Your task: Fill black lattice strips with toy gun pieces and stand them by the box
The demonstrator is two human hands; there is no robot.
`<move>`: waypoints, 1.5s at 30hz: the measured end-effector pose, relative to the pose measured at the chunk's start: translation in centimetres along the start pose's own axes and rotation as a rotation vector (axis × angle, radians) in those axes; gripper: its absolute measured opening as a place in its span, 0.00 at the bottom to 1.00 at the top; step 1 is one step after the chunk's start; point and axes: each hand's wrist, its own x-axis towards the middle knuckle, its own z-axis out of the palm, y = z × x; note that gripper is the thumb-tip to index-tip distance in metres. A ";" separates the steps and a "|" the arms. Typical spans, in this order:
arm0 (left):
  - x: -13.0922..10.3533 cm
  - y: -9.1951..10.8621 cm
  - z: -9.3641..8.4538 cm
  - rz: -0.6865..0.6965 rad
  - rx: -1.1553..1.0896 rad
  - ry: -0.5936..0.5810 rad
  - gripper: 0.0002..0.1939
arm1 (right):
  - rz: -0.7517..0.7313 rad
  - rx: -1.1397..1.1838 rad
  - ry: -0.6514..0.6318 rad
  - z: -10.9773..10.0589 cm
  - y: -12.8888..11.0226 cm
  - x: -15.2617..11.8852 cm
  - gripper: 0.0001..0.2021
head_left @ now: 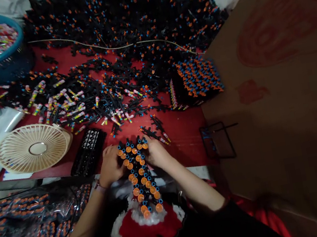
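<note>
Between my two hands is a block of black toy guns [141, 171], set in rows with orange round tips and blue rings facing up. My left hand [111, 165] is closed on its left side near the far end. On the right side my right hand [157, 153] grips the same block, its fingertips partly hidden behind it. A few loose toy guns [157, 123] lie on the red table just beyond. Left of my left hand rests a black slotted plastic rack [87, 151].
A stacked block of toy guns [200, 76] stands at right, beside a cardboard sheet [283, 113] and a black wire frame [217, 140]. Loose candy-filled pieces [63, 102] and a big heap of toy guns [115, 11] lie behind. A fan [35, 148] and blue basket [11, 65] are left.
</note>
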 end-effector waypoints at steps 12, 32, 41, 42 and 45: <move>-0.3 -0.3 0.6 0.019 -0.004 0.053 0.31 | 0.076 0.047 0.065 -0.2 -0.1 -1.3 0.10; 0.0 -0.6 0.6 -0.015 0.007 0.018 0.25 | 0.106 0.319 0.288 3.1 2.1 -1.4 0.09; 0.1 0.1 0.0 -0.059 -0.017 0.010 0.27 | 0.162 0.444 0.319 4.4 2.8 -0.7 0.14; 0.1 0.2 0.0 -0.067 -0.016 0.006 0.27 | 0.150 0.422 0.309 4.3 2.9 -0.8 0.14; 0.2 0.2 -0.1 -0.059 -0.013 -0.003 0.26 | 0.103 0.294 0.287 3.9 3.1 -1.1 0.10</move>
